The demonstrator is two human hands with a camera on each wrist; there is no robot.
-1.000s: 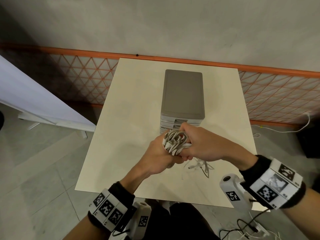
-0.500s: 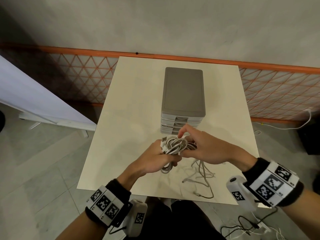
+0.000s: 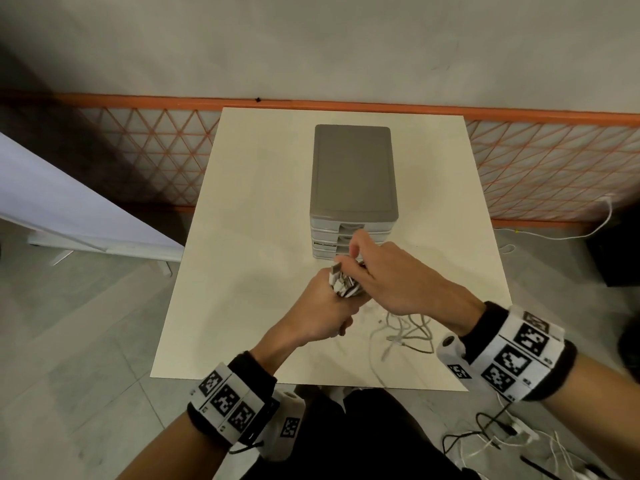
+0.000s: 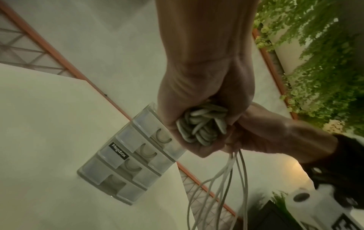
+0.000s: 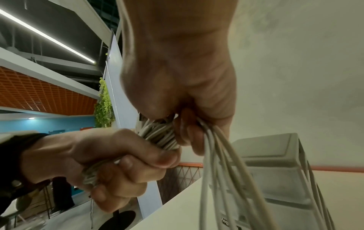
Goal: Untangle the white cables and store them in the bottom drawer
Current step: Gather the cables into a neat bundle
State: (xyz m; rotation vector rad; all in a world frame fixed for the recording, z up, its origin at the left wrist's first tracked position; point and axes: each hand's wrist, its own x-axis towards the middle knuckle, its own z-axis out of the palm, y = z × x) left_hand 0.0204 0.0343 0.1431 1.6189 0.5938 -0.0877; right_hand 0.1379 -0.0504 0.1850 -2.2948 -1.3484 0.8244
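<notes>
A bundle of white cables (image 3: 343,284) is clenched in my left hand (image 3: 323,310) above the cream table (image 3: 242,271). My right hand (image 3: 384,271) pinches the same bundle from the right, fingers curled into the loops (image 5: 159,135). Loose cable ends (image 3: 405,336) trail down onto the table near its front edge, and several strands (image 4: 226,179) hang below my fists. The grey drawer unit (image 3: 353,174) stands just behind the hands with all its drawers (image 4: 128,165) pushed in; the bottom drawer (image 4: 116,185) is closed.
An orange lattice fence (image 3: 145,150) runs behind the table. A white board (image 3: 69,209) leans at the left. More cables (image 3: 502,434) lie on the floor at the lower right. The table's left half is bare.
The hands have moved slightly back and forth over the table; the bundle is more compact and more cable now lies loose on the table to the right.
</notes>
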